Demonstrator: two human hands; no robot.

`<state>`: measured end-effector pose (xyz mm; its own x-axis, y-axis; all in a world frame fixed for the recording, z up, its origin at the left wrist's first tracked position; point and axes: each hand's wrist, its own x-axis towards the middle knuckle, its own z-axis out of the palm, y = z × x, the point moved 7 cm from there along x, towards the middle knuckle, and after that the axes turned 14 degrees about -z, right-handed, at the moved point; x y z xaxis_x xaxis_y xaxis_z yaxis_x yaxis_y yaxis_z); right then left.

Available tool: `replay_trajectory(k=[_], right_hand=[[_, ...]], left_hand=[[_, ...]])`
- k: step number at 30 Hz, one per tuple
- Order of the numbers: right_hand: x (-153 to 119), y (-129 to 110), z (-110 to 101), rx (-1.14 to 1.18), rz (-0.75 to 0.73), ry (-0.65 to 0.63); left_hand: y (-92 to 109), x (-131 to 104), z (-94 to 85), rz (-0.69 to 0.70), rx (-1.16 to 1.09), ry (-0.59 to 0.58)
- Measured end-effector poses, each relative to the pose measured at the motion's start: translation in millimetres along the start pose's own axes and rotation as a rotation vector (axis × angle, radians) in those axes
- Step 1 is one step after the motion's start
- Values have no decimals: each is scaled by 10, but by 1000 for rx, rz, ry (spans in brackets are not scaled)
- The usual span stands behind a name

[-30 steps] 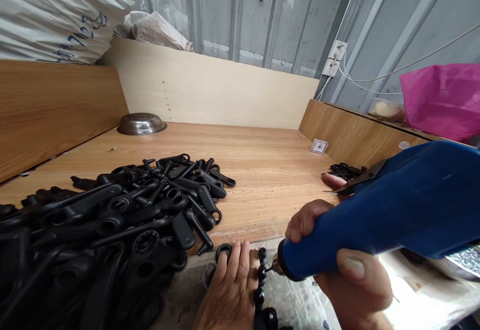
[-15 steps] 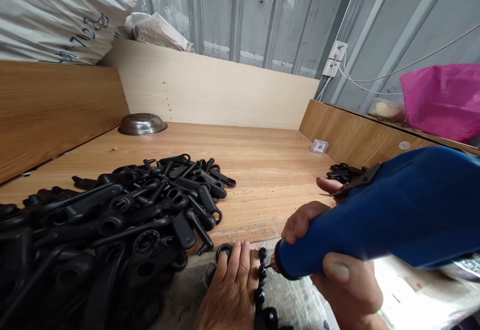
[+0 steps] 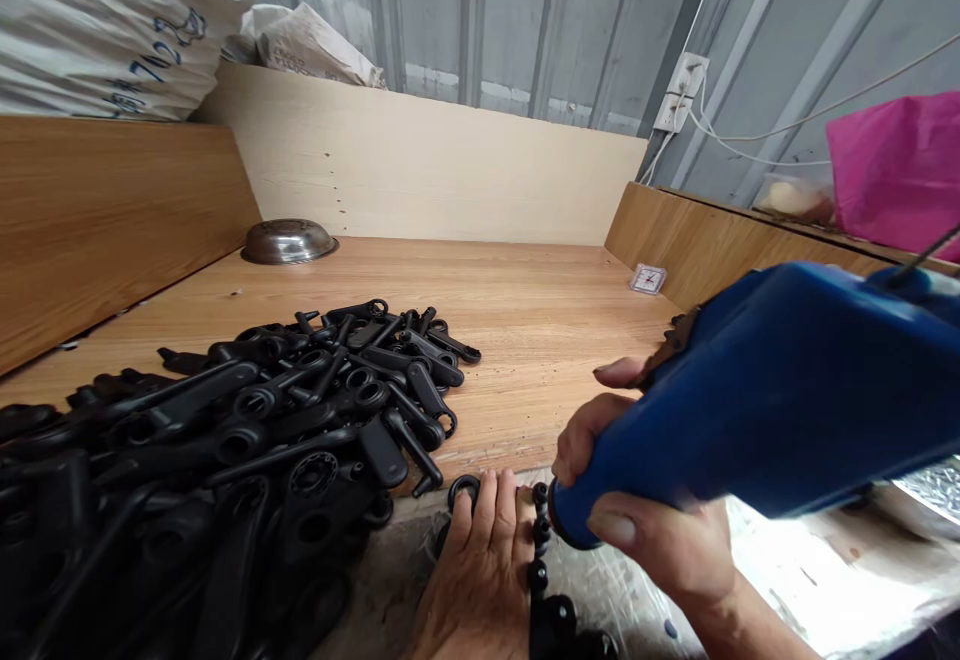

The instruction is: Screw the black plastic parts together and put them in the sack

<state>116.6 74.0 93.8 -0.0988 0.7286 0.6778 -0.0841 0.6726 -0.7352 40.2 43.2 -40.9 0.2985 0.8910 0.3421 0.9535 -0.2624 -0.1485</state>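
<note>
My right hand (image 3: 667, 530) is wrapped round a blue power screwdriver (image 3: 742, 390) held nearly level, its nose pointing left. The driver's nose is right beside a short row of black knobs (image 3: 541, 530); the bit itself is hidden from view. On the other side of that row, my left hand (image 3: 480, 570) lies palm down with its fingers together, gripping black plastic crank handles at the bench's front edge. A black ring end (image 3: 463, 488) shows by its fingertips. My left thumb is hidden.
A large heap of black crank handles (image 3: 300, 410) covers the left of the wooden bench (image 3: 525, 310). Farther back are an upturned metal bowl (image 3: 289, 241) and a small clock (image 3: 648, 279). A metal pan of small bright pieces (image 3: 926, 495) sits at the right.
The driver's nose has shifted slightly left and its body has tilted and come nearer; the bit that showed before is now hidden. My left hand keeps its place on the parts. The view has shifted slightly.
</note>
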Motion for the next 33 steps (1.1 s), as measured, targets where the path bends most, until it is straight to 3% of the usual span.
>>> replay_trajectory(k=[3, 7, 10, 12, 15, 19, 23, 30, 33], right_hand=[[-13, 75, 30, 19, 37, -21], [-54, 11, -97, 128, -18, 126], [-70, -106, -210, 300, -52, 269], [-69, -148, -230, 365, -22, 301], [-70, -141, -196, 375, 68, 274], [-83, -104, -178, 381, 123, 271], [-76, -98, -194, 353, 100, 269], [-62, -98, -178, 325, 61, 213], [-68, -101, -173, 331, 72, 232]], left_hand=[[-12, -7, 139, 21, -30, -51], [-57, -15, 300, 69, -98, -99], [-47, -31, 284, 118, -118, -103], [-59, -26, 228, 81, -93, -98], [-82, -6, 159, 15, -39, -84], [-34, -2, 167, 82, -75, -147], [-81, 21, 136, 7, -61, -180], [-81, 28, 202, 131, -132, -212], [-83, 36, 156, 77, -105, -211]])
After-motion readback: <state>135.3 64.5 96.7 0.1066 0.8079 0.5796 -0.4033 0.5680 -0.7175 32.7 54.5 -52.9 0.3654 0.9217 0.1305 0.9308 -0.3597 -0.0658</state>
